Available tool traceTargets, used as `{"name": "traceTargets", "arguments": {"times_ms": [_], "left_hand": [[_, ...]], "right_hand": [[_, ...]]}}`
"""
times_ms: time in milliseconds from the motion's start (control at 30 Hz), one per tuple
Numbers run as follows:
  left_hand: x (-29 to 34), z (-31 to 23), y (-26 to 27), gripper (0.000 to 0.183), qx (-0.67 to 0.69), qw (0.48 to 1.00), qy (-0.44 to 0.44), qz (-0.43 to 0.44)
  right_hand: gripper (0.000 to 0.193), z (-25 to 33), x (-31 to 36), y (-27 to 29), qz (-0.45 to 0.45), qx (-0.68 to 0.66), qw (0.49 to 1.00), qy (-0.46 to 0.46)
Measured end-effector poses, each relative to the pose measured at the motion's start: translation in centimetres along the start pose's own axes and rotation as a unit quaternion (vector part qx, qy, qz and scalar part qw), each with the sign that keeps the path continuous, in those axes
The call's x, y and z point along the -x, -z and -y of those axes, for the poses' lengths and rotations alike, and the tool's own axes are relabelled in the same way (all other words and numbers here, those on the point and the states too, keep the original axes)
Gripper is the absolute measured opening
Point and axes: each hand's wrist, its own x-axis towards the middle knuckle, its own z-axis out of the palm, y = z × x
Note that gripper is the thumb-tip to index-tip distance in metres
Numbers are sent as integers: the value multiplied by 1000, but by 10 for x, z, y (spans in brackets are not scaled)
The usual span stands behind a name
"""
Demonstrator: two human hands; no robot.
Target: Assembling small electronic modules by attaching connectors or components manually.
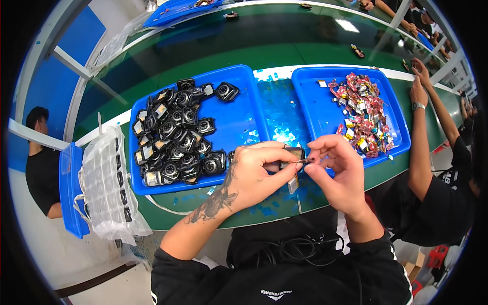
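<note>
My left hand [256, 170] is closed on a small dark square-cornered watch body [295, 151], partly hidden behind the fingers. Close against it, my right hand [338, 170] pinches a tiny dark part [310, 159] between thumb and forefinger, its kind too small to tell. A thin reddish strand runs between the two hands. Below the fingertips hangs a small silver-white block [293, 185]. To the left, a blue tray [244, 84] holds a heap of black watch bodies [178, 117]. To the right, another blue tray [310, 91] contains many small red, silver and yellow parts [363, 109].
Blue scraps litter the green bench [278, 109] between the trays. A green conveyor belt [274, 40] carries scattered small parts. Clear plastic compartment trays [104, 183] stand at left. A co-worker's arms [421, 132] reach in at right; another person [40, 162] is at far left.
</note>
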Motion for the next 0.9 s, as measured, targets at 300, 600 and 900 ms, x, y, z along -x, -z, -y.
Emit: {"name": "traceTargets", "arguments": {"times_ms": [300, 600, 900], "left_hand": [[1, 3, -9, 34, 193, 980, 25, -33], [1, 5, -20, 34, 215, 974, -15, -74], [5, 2, -13, 58, 306, 943, 60, -115]], "right_hand": [[23, -18, -1, -12, -110, 53, 989, 78], [31, -18, -6, -10, -99, 157, 978, 93], [40, -7, -23, -21, -15, 247, 954, 168]]}}
